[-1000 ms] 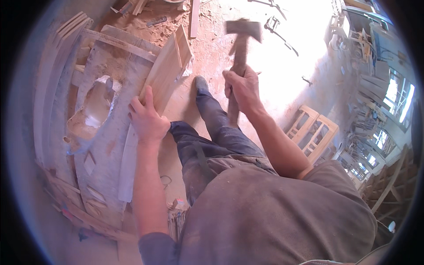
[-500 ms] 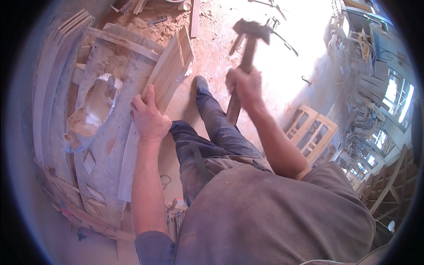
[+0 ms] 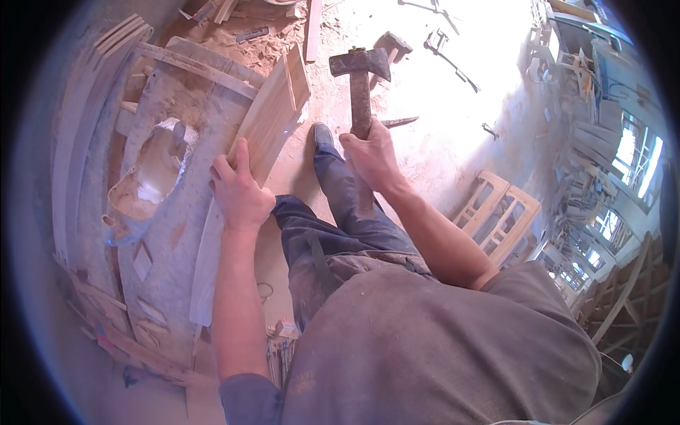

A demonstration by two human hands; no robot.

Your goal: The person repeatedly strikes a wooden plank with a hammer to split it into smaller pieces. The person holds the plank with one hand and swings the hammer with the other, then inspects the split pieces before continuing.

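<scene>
Hatchet in my closed right hand, my left hand, fingers spread, clasping the board, seemingly steadying it

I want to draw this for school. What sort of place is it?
Probably a woodworking shop: the right hand holds a hatchet or hammer, the left hand is on a wooden board, and wood shavings lie on the floor.

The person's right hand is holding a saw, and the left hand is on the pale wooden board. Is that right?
Not quite: the right hand isn't holding a saw but a hammer-like tool with a dark, broad head, as the head view shows. The left hand is on the pale wooden board.
</scene>
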